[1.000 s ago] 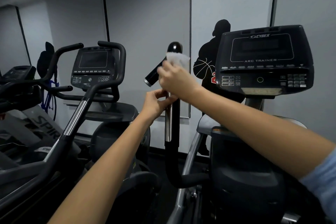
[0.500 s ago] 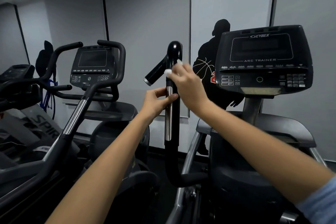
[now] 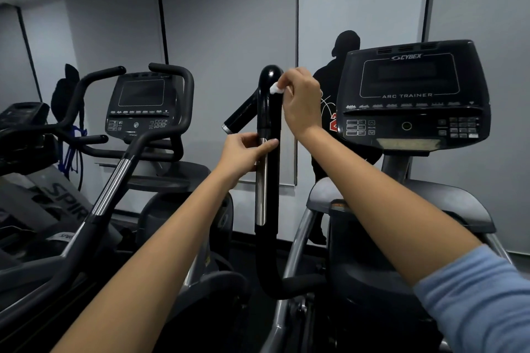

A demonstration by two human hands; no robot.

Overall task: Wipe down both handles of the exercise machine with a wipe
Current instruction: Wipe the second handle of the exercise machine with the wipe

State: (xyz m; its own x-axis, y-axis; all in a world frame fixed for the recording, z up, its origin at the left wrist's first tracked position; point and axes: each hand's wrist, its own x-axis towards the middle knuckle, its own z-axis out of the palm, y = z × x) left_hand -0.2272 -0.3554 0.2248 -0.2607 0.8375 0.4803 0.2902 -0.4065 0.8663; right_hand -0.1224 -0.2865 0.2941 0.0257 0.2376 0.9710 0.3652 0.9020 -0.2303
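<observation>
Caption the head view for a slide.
Right hand presses white wipe to handle; left hand steadies it.

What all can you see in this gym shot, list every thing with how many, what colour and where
handle: one, black with a silver strip, upright at centre
side grip: one, black, branching left off the handle
wipe: one, white, bunched against the handle near its top
console: one, black, marked Cybex Arc Trainer, at right
neighbouring machine: one, black with curved bars and a screen, at left
far-left machine: one, black, partly cut off
basketball player decal: one, black, on the wall behind the console
wall panels: several, grey, across the back
left hand: one, gripping the handle at the top of the silver strip
right hand: one, pinching the wipe, light blue sleeve at the upper arm
</observation>
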